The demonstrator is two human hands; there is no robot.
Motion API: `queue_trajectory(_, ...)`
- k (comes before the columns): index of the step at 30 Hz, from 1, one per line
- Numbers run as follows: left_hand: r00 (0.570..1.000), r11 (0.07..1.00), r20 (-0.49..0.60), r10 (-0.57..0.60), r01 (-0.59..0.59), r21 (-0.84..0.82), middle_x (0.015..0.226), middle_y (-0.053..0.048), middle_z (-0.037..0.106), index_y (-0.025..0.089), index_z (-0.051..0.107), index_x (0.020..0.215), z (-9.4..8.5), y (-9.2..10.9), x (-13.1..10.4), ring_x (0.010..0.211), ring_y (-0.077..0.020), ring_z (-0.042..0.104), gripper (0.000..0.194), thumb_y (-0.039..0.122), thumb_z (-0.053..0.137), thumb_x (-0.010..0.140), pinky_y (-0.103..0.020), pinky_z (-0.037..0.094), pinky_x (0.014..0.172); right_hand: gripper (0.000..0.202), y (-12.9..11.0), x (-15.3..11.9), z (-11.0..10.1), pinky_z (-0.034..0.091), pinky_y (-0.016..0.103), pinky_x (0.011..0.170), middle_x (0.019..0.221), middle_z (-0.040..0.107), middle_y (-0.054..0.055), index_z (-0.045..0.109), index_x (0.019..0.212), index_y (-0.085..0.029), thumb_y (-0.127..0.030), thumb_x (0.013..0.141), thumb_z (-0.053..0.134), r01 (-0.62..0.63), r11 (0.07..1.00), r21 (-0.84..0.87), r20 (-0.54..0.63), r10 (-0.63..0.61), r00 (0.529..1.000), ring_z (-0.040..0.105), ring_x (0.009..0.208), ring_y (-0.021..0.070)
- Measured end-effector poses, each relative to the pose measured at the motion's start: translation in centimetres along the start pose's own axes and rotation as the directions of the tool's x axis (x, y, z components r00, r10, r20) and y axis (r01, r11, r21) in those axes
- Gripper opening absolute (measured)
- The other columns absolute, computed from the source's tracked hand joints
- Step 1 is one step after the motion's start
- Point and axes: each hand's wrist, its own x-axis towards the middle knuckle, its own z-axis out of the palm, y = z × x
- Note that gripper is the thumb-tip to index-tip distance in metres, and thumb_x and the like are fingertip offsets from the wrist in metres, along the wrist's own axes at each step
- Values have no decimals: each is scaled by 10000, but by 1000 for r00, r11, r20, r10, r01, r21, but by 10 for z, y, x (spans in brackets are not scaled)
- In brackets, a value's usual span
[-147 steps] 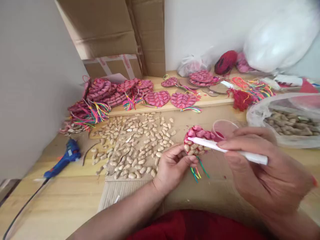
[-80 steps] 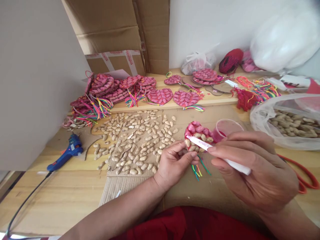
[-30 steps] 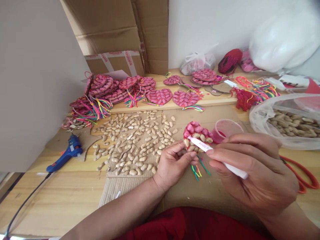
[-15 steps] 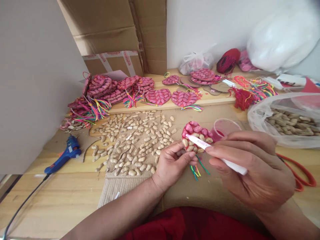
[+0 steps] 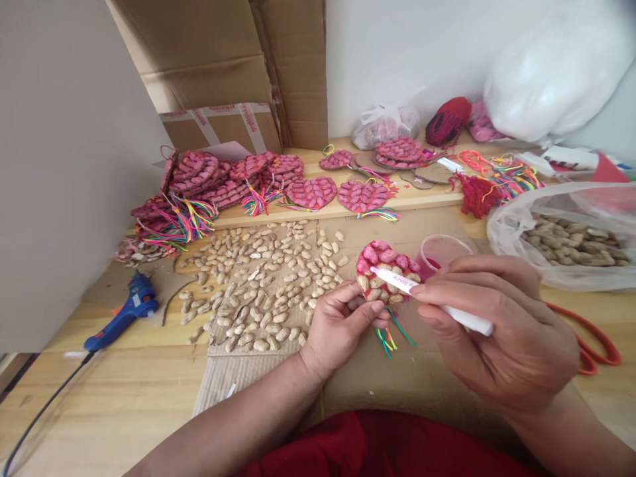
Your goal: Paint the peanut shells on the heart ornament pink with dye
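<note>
Pinched by its lower left edge, a small red-backed peanut ornament [image 5: 377,281] rests in my left hand [image 5: 342,324]. Its upper peanuts are pink, while the lower ones keep their tan shells. Green and yellow strings [image 5: 386,341] hang below it. My right hand [image 5: 507,324] grips a white marker [image 5: 397,281], whose pink tip is at the peanuts near the border of pink and tan. Just behind the right hand's fingers stands a clear plastic cup [image 5: 447,246] with pink liquid, partly hidden by them.
Loose peanuts [image 5: 271,291] spread over cardboard at left centre, beside a blue glue gun [image 5: 134,308]. Finished pink peanut pieces [image 5: 313,192] line the raised shelf behind. A plastic bag of peanuts [image 5: 571,242] stands at right, with orange-handled scissors [image 5: 596,338] nearer me.
The whole view has shifted slightly. Both hands keep their grips, and the marker tip stays close to the same spot on the ornament.
</note>
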Motion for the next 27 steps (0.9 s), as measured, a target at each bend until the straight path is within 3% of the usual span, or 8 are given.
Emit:
queue_trajectory(10, 1000, 1000, -17, -20, 20, 0, 797, -25, 685, 132, 728, 959, 0, 1, 0, 677, -103, 663, 220, 240, 782, 775, -217, 572, 671, 162, 0, 2, 3, 492, 429, 851, 815, 725, 27, 675, 962, -207, -199, 805, 715, -37, 999, 21, -3, 37, 999, 635, 862, 214)
queue_trajectory(27, 998, 999, -58, -39, 38, -28, 779, -20, 704, 141, 739, 933, -1, 2, 0, 667, -106, 660, 219, 259, 798, 758, -218, 553, 669, 126, -1, 5, 3, 476, 403, 812, 813, 723, 1, 651, 945, -223, -208, 827, 694, -45, 999, 18, 26, 44, 999, 616, 857, 196)
